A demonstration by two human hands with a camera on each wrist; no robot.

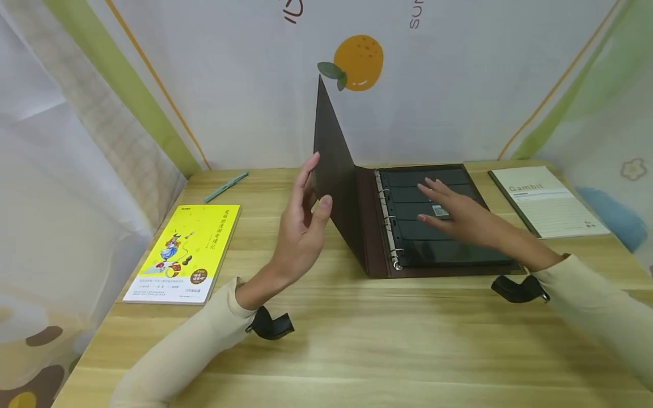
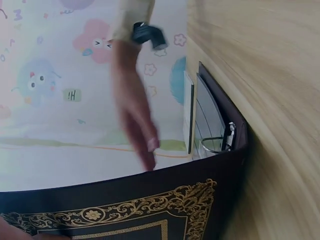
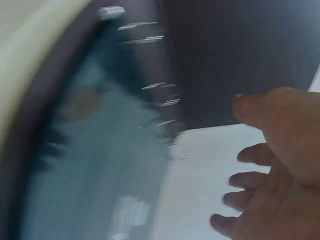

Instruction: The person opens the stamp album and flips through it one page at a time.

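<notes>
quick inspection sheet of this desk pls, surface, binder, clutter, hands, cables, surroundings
surface: wooden table, bare in front
job's things: brown ring binder, cover raised near upright, dark pocket page lying flat
clutter: yellow book at left, green pen behind it, Gambit notebook at right
hands: left hand holds the cover's edge; right hand lies flat on the page
cables: nothing seen
surroundings: printed cloth walls, orange fruit print
</notes>
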